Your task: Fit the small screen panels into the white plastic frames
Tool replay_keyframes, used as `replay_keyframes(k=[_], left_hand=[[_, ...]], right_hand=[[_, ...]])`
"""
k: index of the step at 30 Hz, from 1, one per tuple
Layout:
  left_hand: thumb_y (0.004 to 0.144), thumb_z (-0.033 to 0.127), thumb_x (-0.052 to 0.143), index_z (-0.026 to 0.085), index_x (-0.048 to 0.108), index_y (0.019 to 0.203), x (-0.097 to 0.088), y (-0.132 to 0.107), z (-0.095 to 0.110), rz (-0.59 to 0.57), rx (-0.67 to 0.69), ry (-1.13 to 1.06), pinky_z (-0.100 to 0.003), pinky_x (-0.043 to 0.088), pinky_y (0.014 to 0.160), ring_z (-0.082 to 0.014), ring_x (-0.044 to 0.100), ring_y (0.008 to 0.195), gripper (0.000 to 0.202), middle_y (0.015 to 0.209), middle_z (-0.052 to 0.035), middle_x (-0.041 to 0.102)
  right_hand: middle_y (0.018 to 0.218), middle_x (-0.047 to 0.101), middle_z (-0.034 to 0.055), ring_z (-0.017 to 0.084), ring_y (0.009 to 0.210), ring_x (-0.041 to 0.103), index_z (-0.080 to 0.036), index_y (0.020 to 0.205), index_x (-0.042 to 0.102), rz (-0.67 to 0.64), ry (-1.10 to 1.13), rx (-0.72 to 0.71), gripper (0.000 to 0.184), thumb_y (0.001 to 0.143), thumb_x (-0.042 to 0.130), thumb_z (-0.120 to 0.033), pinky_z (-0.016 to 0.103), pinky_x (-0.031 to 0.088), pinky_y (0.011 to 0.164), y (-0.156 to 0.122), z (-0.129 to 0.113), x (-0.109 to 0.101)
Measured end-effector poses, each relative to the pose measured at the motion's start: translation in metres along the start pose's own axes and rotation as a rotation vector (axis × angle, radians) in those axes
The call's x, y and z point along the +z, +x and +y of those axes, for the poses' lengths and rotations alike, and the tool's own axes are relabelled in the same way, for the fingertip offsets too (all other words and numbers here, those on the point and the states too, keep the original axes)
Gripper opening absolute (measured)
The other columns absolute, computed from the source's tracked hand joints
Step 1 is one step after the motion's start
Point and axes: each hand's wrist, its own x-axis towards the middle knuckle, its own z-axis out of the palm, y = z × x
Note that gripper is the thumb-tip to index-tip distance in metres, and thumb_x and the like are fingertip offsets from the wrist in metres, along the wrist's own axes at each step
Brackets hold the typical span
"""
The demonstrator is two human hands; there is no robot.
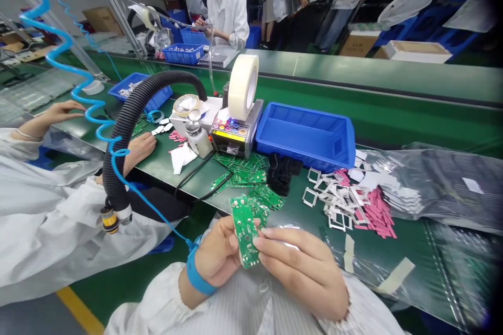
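A green circuit board (244,227) is held up in front of my body, tilted, its face with small components toward me. My left hand (218,251), with a blue wrist strap, grips the board from its left side and behind. My right hand (302,267) pinches at the board's right edge with thumb and fingertips; anything small between them is hidden. Just beyond my hands lie several more green circuit boards (269,196) in a loose pile. A black bundle of small parts (280,174) lies beside that pile.
White frames (329,193) and pink strips (378,214) lie to the right, near a blue bin (306,133). A tape roll (244,86) stands on a machine (236,133), with a pump bottle (197,138) beside it. A black hose (129,125) arches at left, near a co-worker's hand (141,149).
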Motion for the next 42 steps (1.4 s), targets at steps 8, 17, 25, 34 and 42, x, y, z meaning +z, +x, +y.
replay_keyframes(k=[8,17,25,34,42], left_hand=[[0.056,0.028,0.082,0.022,0.073,0.090,0.011,0.018,-0.002,0.087,0.104,0.107,-0.029,0.049,0.082,-0.0179,0.066,0.084,0.036,0.086,-0.0029,0.074],[0.068,0.035,0.074,0.026,0.064,0.112,0.021,0.040,0.000,0.104,0.030,0.153,-0.041,0.040,0.100,-0.0262,0.058,0.111,0.046,0.125,-0.0084,0.061],[0.060,0.027,0.079,0.017,0.072,0.081,-0.042,0.021,0.001,0.560,0.012,0.038,-0.029,0.053,0.074,-0.0165,0.065,0.073,0.025,0.073,-0.0045,0.072],[0.064,0.020,0.075,0.017,0.069,0.081,-0.039,0.029,-0.009,0.591,0.007,-0.013,-0.026,0.053,0.068,-0.0122,0.061,0.066,0.018,0.067,-0.0003,0.065],[0.070,0.022,0.070,0.016,0.066,0.081,-0.001,0.046,-0.023,0.367,-0.053,0.036,-0.027,0.048,0.067,-0.0110,0.056,0.065,0.013,0.066,0.0006,0.060]], right_hand=[[0.103,0.066,0.0120,0.023,0.097,0.060,-0.017,0.098,0.059,-0.147,0.028,0.337,0.028,0.086,0.055,-0.042,0.039,0.053,0.079,0.011,0.010,-0.009],[0.099,0.065,0.0054,0.018,0.085,0.061,-0.020,0.096,0.056,-0.111,-0.489,0.760,0.017,0.082,0.060,-0.029,0.030,0.049,0.076,0.020,0.111,-0.087],[0.106,0.060,0.0066,0.017,0.090,0.060,-0.014,0.109,0.057,-0.186,-0.724,1.136,0.027,0.089,0.055,-0.033,0.036,0.052,0.078,-0.008,0.291,-0.152],[0.103,0.063,0.0086,0.018,0.089,0.061,-0.012,0.103,0.060,-0.435,-0.725,1.193,0.025,0.089,0.054,-0.032,0.036,0.050,0.078,0.014,0.267,-0.163],[0.079,0.070,0.0051,0.018,0.071,0.064,-0.020,0.082,0.069,-0.696,-0.624,1.065,0.016,0.082,0.060,-0.033,0.026,0.042,0.060,-0.003,0.114,-0.094]])
